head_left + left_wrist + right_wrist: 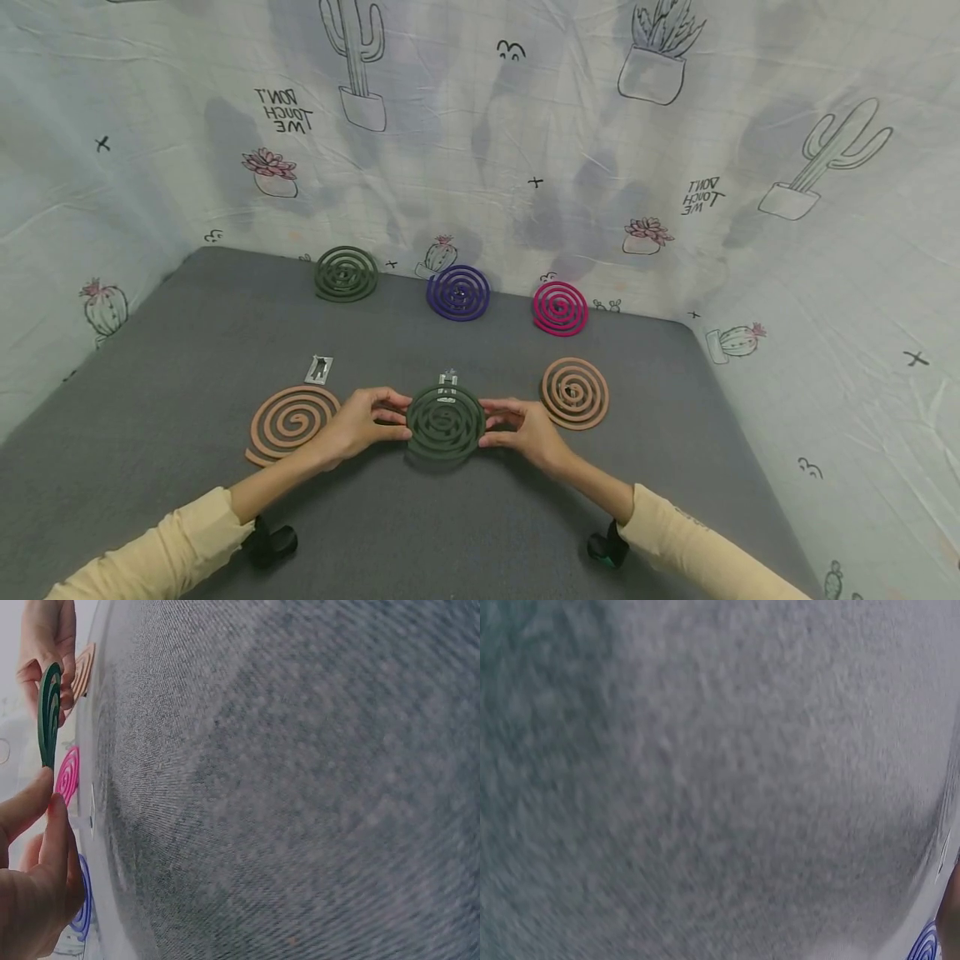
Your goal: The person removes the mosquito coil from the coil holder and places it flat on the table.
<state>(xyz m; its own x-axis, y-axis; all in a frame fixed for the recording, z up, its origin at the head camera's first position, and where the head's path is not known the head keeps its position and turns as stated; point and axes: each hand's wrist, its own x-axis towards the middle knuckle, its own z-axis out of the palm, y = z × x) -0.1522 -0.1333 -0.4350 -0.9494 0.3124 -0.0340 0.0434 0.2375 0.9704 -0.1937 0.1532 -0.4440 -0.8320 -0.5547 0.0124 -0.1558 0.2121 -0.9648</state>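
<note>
Both hands hold a dark green mosquito coil [446,422] off the grey surface, one at each side. The left hand [367,421] pinches its left edge between thumb and fingers. On the opposite edge, the right hand [527,431] grips it the same way. A small metal coil stand [447,379] shows just behind and partly under the coil. In the left wrist view the green coil [49,712] appears nearly edge-on between the hands. The right wrist view shows mostly the grey surface, with part of a hand [951,919] at its right edge.
Back row: another green coil [346,273], a purple coil [458,292] and a pink coil [560,308]. A brown coil [294,422] lies partly under the left forearm, near a flat metal stand [318,369]. Another brown coil [575,393] sits right. Patterned cloth [465,125] hangs behind.
</note>
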